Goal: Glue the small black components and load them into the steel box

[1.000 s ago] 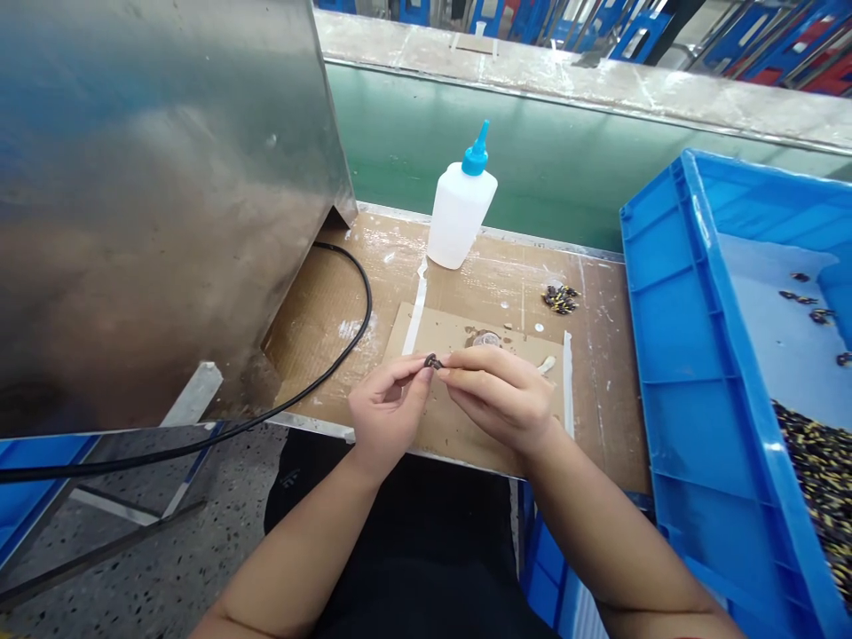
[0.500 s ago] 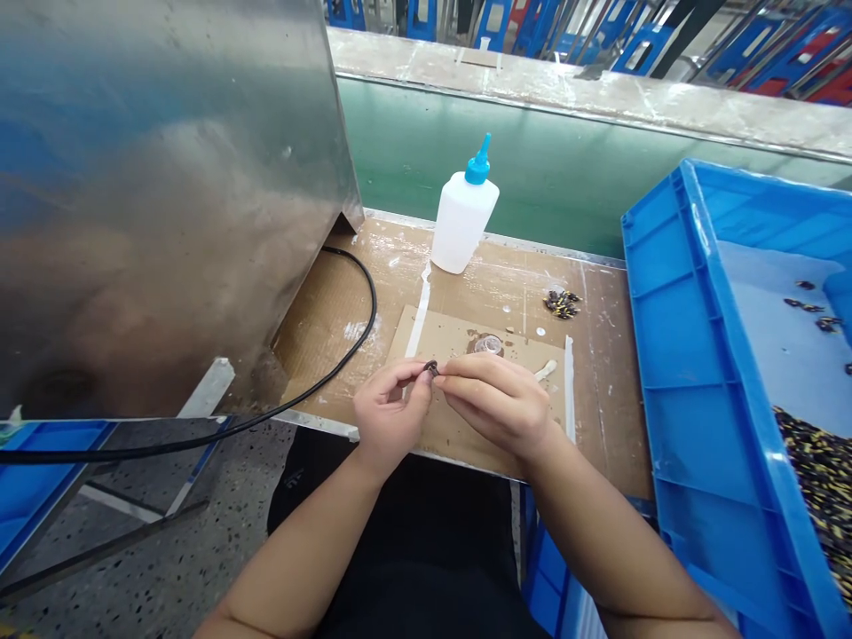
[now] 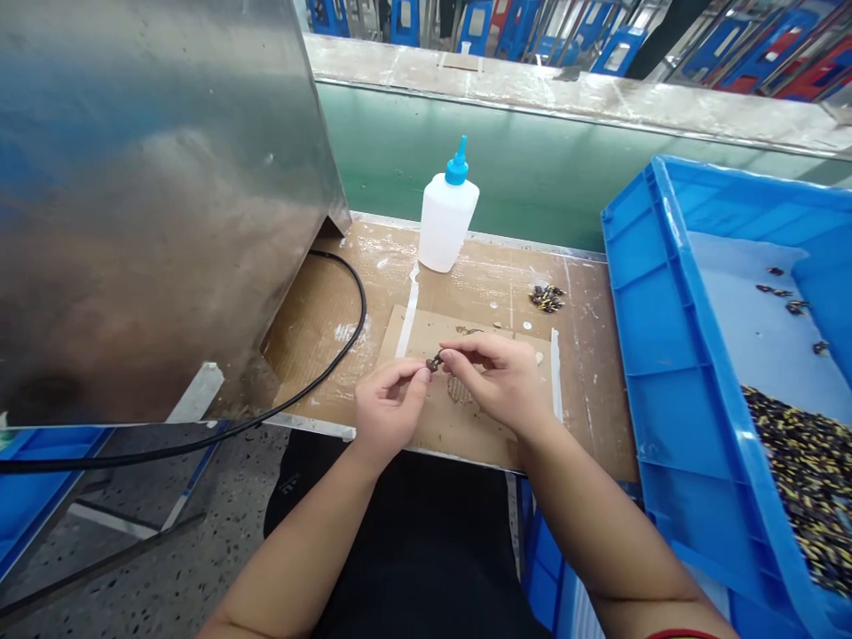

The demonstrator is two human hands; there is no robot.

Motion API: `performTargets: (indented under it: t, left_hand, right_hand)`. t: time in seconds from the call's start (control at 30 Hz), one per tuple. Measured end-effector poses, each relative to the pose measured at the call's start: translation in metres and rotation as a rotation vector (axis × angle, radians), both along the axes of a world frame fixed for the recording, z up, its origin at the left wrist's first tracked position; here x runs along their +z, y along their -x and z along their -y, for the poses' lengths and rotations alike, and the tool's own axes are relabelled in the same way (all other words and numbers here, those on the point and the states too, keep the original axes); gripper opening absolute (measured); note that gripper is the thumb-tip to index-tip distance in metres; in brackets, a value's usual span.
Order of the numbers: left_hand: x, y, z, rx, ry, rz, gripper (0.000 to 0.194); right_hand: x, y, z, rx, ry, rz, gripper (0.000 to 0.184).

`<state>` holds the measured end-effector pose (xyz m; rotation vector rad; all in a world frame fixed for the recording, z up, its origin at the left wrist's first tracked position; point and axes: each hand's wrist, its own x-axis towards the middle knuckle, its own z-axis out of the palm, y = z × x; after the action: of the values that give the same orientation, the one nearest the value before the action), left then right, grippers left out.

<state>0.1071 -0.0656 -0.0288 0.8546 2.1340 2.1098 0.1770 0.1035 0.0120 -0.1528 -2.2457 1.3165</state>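
Between my two hands, above the cardboard sheet point(image 3: 436, 422), is a small dark piece point(image 3: 434, 362), too tiny to name. My left hand point(image 3: 388, 404) pinches its near left end between thumb and forefinger. Thumb and forefinger of my right hand point(image 3: 504, 383) close on its upper right end. Under the right hand, a ridged pattern point(image 3: 459, 389) shows on the cardboard. A brown smear farther back is partly covered by the right fingers. Behind the hands lies a little heap of black-and-yellow pieces point(image 3: 547, 298).
A white squeeze bottle point(image 3: 447, 222) with a blue nozzle stands at the back. On the right, a blue crate point(image 3: 629, 337) holds many black-and-yellow pieces. A large metal box point(image 3: 153, 213) fills the left, with a black cable point(image 3: 346, 355) curving past it.
My right hand has turned, its thumb now showing, and its fingertips have risen slightly at the dark piece. The left hand keeps its pinch. The view has shifted a little to the right.
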Motion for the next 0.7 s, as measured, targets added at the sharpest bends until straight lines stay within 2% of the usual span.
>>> performTargets:
  t: [0.23,0.33,0.5,0.7]
  left_hand:
    - [-0.0006,0.0013,0.0004,-0.016,0.042,-0.015,0.014]
    - [-0.0028,0.0011,-0.0001,-0.006,0.065,-0.011,0.017]
    - [-0.005,-0.0008,-0.003,0.077,0.041,0.039,0.014]
    - [-0.0037,-0.0036,-0.0056,0.129,-0.032,0.034,0.013]
  right_hand:
    - [-0.0084,0.005,-0.0027,0.04,0.013,-0.047,0.008]
    - [-0.0106,0.0059,-0.0028,0.015,-0.043,-0.073,0.007]
    - [-0.0107,0.0056,-0.0016,0.023,-0.224,-0.178,0.007]
    - [-0.0101,0.0055,0.0007,0.086,-0.27,-0.263,0.004]
